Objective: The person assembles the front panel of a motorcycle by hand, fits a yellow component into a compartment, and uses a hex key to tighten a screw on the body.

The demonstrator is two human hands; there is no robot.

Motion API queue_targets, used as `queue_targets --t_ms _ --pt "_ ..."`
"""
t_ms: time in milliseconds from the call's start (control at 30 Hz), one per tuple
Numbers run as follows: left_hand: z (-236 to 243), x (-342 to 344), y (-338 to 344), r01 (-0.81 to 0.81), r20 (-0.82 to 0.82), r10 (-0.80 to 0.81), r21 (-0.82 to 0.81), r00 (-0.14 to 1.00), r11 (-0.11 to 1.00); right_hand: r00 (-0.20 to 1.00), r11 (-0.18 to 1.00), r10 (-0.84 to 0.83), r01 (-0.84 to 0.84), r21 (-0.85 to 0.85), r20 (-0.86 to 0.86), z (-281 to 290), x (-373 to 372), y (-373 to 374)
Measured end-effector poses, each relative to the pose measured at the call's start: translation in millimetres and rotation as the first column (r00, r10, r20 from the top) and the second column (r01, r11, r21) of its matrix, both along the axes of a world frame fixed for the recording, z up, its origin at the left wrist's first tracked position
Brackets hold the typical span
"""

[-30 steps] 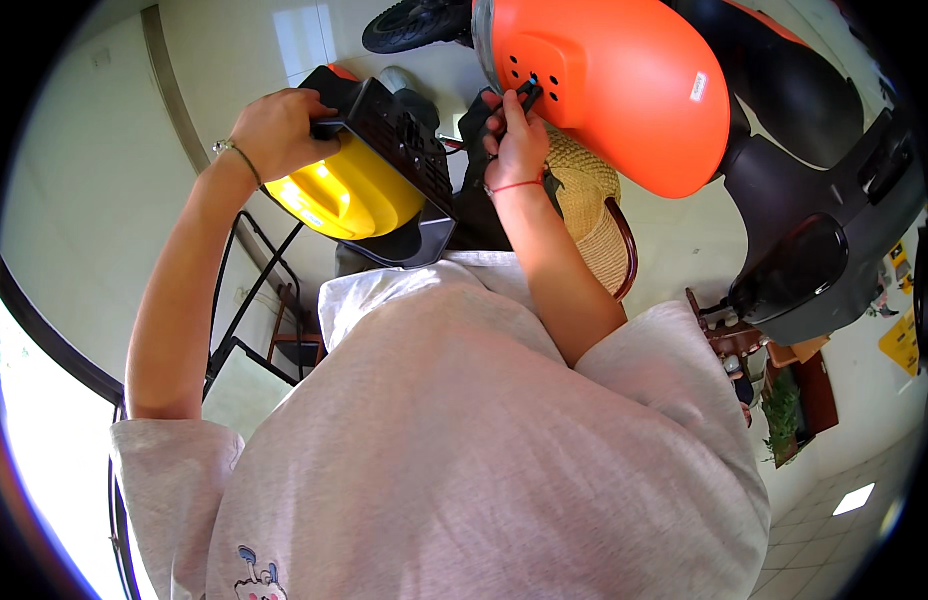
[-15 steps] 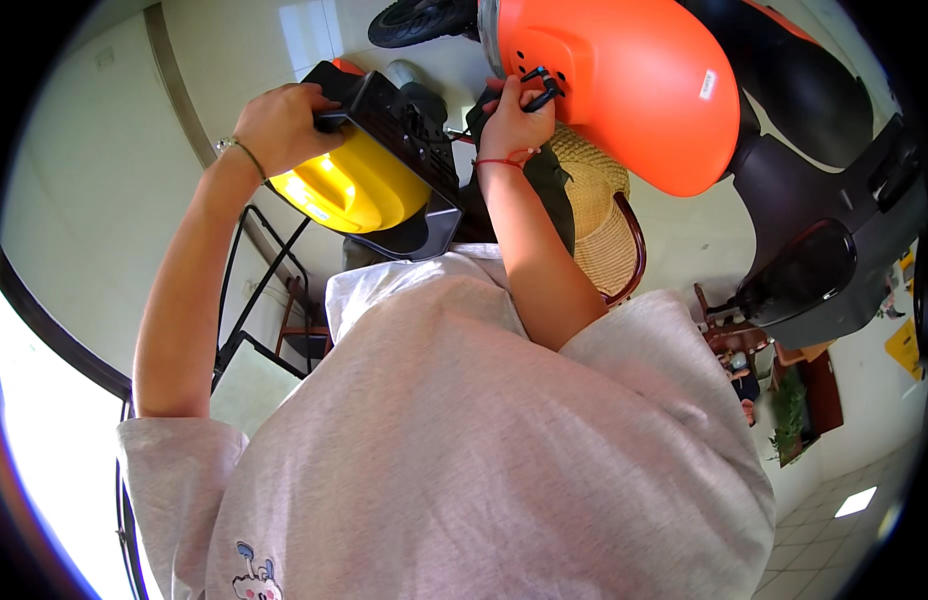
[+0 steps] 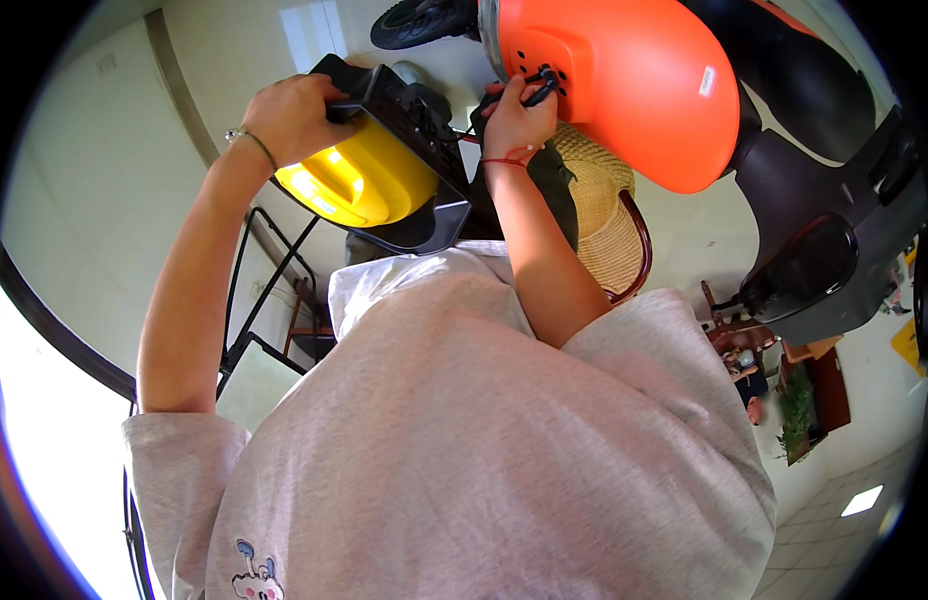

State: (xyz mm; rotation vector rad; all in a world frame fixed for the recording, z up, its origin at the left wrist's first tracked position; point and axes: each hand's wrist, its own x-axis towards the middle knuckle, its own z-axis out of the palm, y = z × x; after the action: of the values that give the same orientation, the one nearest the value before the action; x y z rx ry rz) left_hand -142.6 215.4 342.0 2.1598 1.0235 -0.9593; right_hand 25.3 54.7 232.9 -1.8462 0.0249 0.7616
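Gleaming yellow-and-black device [image 3: 379, 185], tilted.

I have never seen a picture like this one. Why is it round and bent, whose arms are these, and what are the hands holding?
The picture comes from a wide fisheye camera worn on a person's head. This lens bends straight lines and leaves dark corners. The view looks along the person's own body, so the light pink shirt fills the lower part, and both arms reach away from it.

The left hand grips a yellow and black device by its black edge. The right hand, with a red string at the wrist, holds a small black plug or clip against the orange scooter panel. What exactly it is, I cannot tell. Behind the right arm there is a straw hat.
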Motion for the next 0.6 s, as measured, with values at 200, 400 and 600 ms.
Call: queue_targets --t_ms 200,400,600 --pt "14.4 16.7 2.0 -0.043 -0.08 0.041 -0.025 0.996 0.999 0.949 0.978 0.156 -0.109 -0.18 0.274 2.6 2.2 -3.4" --pt "19.0 18.1 2.2 -0.008 -0.03 0.009 0.019 1.0 1.0 0.999 0.999 0.034 -0.034 0.014 -0.012 27.3 -5.4 -3.3" --pt "27.7 25.7 4.7 0.001 -0.019 0.0 0.053 1.0 0.999 0.963 0.983 0.182 -0.173 0.063 -0.197 59.9 -3.1 -37.8"
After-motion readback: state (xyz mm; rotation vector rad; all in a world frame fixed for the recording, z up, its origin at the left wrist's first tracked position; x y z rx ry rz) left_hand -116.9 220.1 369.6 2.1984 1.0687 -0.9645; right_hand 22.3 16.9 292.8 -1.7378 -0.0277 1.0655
